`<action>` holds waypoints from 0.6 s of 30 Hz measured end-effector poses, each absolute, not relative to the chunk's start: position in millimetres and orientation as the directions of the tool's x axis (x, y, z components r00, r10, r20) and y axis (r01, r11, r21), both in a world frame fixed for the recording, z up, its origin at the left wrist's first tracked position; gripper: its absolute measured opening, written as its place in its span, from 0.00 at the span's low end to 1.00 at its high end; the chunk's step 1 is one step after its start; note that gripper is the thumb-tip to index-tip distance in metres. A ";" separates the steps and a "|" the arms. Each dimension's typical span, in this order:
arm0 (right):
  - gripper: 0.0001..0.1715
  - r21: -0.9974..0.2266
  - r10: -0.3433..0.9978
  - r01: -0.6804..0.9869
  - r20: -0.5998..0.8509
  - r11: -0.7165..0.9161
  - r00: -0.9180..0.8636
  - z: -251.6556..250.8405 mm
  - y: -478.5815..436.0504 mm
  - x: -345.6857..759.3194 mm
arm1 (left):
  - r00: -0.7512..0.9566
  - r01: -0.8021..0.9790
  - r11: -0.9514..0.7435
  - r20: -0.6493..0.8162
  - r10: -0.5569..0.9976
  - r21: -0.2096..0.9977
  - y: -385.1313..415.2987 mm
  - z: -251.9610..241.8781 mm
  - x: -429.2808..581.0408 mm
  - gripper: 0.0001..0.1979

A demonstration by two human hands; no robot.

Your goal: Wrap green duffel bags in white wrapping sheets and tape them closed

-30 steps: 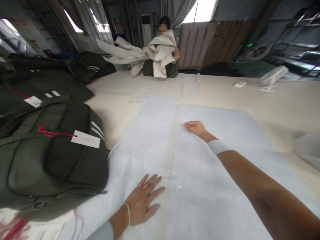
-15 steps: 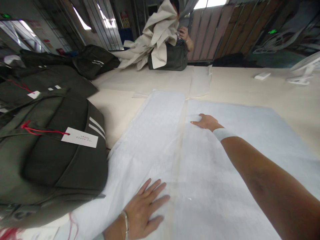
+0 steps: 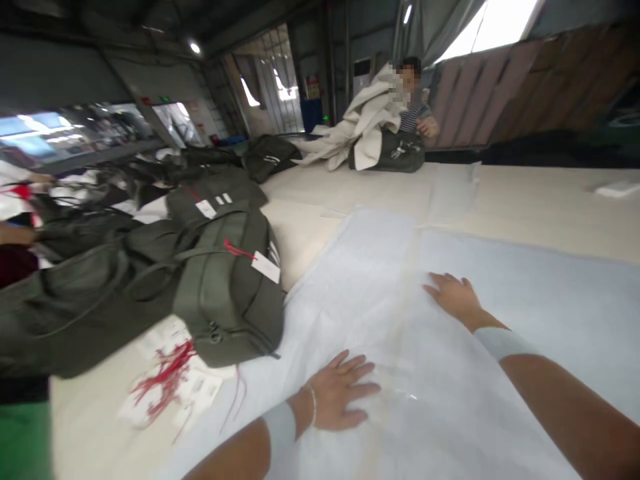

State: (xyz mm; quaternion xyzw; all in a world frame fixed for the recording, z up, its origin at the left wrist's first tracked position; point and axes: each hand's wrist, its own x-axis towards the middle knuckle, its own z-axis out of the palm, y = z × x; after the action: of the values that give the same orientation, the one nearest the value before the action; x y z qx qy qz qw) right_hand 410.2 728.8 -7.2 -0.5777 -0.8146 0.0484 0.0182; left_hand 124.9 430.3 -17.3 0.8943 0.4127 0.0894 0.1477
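A large thin white sheet [image 3: 525,293] lies spread over the cream table [image 3: 530,207], with a second white sheet [image 3: 360,267] beside it along a seam. My left hand [image 3: 340,399] lies flat and open on the near part of the sheets, fingers spread. Farther out, my right hand [image 3: 453,295] rests palm down on the sheet, fingers stretched out and open. Neither hand holds anything.
Several dark green bags [image 3: 225,293] with white tags on red strings are piled at the left. Loose red strings and tags [image 3: 165,380] lie near the front left. A person [image 3: 413,110] at the far end handles cream cloth [image 3: 365,130] over another bag.
The view has swung left and pulled back, showing more bags and the tag pile. My right hand has drawn back toward me over the sheet. My left hand stays flat.
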 end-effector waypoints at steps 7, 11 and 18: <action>0.28 -0.434 0.761 0.659 0.108 0.614 -0.639 34.0 589.8 344.4 | 0.619 0.729 -0.613 0.091 0.780 0.305 424.0 -15.7 123.6 0.29; 0.28 -0.554 0.660 0.468 0.213 0.689 -0.720 102.4 518.2 265.7 | 0.626 0.710 -0.627 0.119 0.770 0.321 419.2 -14.8 123.2 0.29; 0.31 -0.377 0.413 0.246 0.468 0.893 -0.782 222.8 497.9 62.4 | 0.631 0.728 -0.661 0.202 0.749 0.179 416.2 -16.3 118.9 0.30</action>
State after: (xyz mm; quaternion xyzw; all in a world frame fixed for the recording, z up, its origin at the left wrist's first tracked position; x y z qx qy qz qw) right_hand 62.4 497.9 222.8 -0.1769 -0.9320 0.1492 0.2792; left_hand 118.9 416.2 -16.3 0.9020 0.4096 0.1303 0.0403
